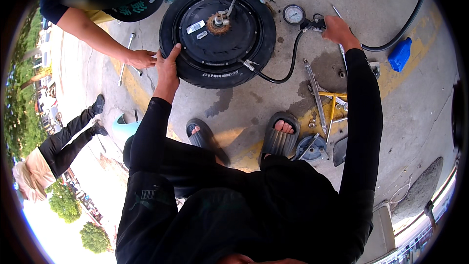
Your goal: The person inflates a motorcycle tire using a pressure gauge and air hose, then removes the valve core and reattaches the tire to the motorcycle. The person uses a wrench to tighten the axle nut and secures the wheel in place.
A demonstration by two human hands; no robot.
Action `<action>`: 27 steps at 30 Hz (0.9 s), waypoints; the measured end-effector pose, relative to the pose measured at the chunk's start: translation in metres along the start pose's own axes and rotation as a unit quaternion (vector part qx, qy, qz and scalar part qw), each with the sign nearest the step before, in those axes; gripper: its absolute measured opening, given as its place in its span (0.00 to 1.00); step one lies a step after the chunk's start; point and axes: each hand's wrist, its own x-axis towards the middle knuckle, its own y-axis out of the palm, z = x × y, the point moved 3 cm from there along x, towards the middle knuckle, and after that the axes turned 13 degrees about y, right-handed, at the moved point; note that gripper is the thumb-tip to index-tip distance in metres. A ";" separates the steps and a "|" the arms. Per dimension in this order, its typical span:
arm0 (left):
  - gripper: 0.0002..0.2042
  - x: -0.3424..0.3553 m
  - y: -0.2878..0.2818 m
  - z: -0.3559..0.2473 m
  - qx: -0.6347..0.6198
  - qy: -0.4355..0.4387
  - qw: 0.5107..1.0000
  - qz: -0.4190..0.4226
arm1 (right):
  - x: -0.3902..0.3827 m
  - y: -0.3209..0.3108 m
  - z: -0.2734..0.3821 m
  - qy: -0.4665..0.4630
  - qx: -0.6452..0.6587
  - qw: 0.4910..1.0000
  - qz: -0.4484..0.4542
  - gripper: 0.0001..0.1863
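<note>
A black tyre [168, 24] on a hub-motor wheel [224, 44] lies flat in front of me, a rusty sprocket [218, 24] at its centre. My left hand [167, 71] grips the tyre's near-left edge, thumb on top; its other fingers are mostly hidden. My right hand [337, 32] is closed around the handle of a tyre inflator [315, 23] with a round dial gauge [293, 14]. From the inflator a black hose [292, 63] curves to a metal clip-on chuck [250, 65] at the wheel's near rim. Beside my left hand, a co-worker's hand [141, 59] reaches to the tyre.
Wrenches [316, 95], a yellow-handled tool [333, 110] and a round metal part [311, 147] lie right of my sandalled feet. A blue container [400, 55] stands farther right, near the air hose [403, 29]. A cross wrench [128, 58] lies left; another person [58, 149] is beyond.
</note>
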 end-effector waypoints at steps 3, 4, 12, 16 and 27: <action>0.38 -0.004 0.005 -0.008 0.002 -0.003 1.000 0.009 | -0.001 -0.001 0.000 0.005 -0.005 1.000 0.003 0.19; 0.37 -0.005 0.007 -0.008 -0.002 0.000 1.000 0.008 | -0.001 -0.002 0.001 0.007 -0.006 1.000 0.004 0.19; 0.35 -0.006 0.007 -0.008 -0.003 0.005 1.000 0.000 | -0.003 -0.005 0.002 0.013 0.005 1.000 0.013 0.19; 0.34 -0.007 0.008 -0.009 0.004 0.002 1.000 -0.017 | -0.001 -0.002 0.001 -0.004 0.007 1.000 -0.005 0.18; 0.34 -0.003 0.004 -0.004 0.027 0.022 0.999 -0.008 | -0.002 -0.001 -0.001 -0.004 0.018 1.000 -0.010 0.17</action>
